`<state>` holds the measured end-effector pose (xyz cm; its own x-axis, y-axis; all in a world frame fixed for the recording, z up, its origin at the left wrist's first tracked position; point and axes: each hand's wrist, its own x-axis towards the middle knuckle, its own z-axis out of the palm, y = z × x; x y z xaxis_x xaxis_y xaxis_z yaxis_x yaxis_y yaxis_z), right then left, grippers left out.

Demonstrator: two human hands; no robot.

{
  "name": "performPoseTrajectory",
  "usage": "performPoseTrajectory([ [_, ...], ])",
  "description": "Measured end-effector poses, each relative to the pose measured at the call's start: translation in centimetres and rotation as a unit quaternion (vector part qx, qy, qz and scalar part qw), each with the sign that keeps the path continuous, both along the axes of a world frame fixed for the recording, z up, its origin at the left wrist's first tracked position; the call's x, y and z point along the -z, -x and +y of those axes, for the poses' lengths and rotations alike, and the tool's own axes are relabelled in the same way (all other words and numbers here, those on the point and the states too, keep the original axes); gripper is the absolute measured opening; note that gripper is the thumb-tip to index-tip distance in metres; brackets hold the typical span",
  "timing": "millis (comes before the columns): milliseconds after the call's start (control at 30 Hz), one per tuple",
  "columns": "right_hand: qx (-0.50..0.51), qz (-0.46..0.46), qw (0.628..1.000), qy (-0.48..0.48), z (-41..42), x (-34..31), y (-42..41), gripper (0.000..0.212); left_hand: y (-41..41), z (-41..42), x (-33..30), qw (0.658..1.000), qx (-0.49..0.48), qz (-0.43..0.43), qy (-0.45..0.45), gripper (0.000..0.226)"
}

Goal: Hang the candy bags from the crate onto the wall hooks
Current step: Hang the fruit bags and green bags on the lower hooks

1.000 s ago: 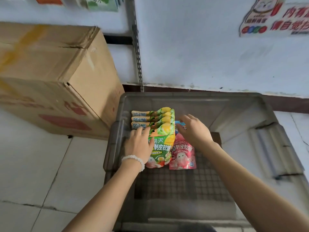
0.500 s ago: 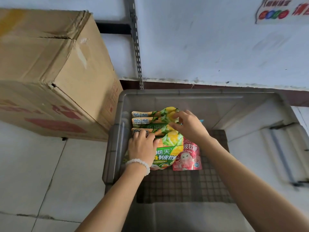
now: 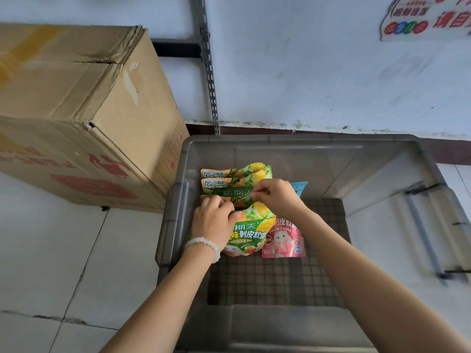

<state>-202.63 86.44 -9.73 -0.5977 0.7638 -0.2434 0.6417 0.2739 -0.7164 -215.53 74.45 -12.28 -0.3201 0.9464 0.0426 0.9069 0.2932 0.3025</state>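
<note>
Several green-and-yellow candy bags point(image 3: 242, 184) stacked overlapping at the centre of the frame, against the left wall of the grey crate point(image 3: 305, 141). One pink candy bag point(image 3: 283, 238) flat on the grid floor just right of the stack, partly under the wrist. Blue packet corner point(image 3: 299, 187) visible behind the knuckles. Right hand point(image 3: 276, 197) above the middle of the stack, thumb and fingertips pinched on the top edge of one green bag. Left hand point(image 3: 214, 220) pressed on the stack's lower left, fingers curled over a bag edge; full grip cannot be told. White bead bracelet point(image 3: 206, 247) on left wrist. Cardboard box point(image 3: 76, 110) at upper left, touching the crate's left rim. Slotted metal rail point(image 3: 209, 72) upright on the white wall point(image 3: 305, 59) behind. Printed sign point(image 3: 428, 19) at upper right corner.
</note>
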Motion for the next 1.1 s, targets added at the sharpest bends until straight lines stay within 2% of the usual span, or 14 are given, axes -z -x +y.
performPoseTrajectory([
  [200,-0.005,0.036,0.999,-0.035,-0.9,-3.6,-1.7,0.009,-1.1,-1.6,-2.4,0.999,0.010,0.019,-0.037,0.012],
  [367,-0.013,0.031,0.997,-0.068,-1.3,-12.5,-3.4,0.009,-2.1,-2.7,-9.9,0.997,0.008,-0.003,-0.071,0.012],
  [533,0.003,0.016,0.996,-0.091,-2.7,-27.2,-5.5,0.008,-2.5,-3.6,-23.4,0.993,0.041,-0.023,-0.108,0.014],
  [700,0.016,0.030,0.989,-0.144,-5.9,-46.4,-8.1,0.009,-3.7,-5.0,-41.8,0.991,0.062,0.011,-0.119,0.016],
  [867,0.044,0.065,0.981,-0.180,-11.9,-65.1,-10.8,0.007,-4.7,-8.7,-60.0,0.981,0.090,-0.016,-0.174,0.016],
  [1000,0.045,0.053,0.974,-0.216,-16.6,-75.3,-12.5,0.008,-5.4,-12.0,-71.1,0.959,0.141,0.022,-0.247,0.015],
  [1100,0.068,0.074,0.967,-0.233,-19.5,-80.1,-14.2,0.015,-6.3,-13.8,-76.5,0.963,0.165,0.043,-0.206,0.020],
])
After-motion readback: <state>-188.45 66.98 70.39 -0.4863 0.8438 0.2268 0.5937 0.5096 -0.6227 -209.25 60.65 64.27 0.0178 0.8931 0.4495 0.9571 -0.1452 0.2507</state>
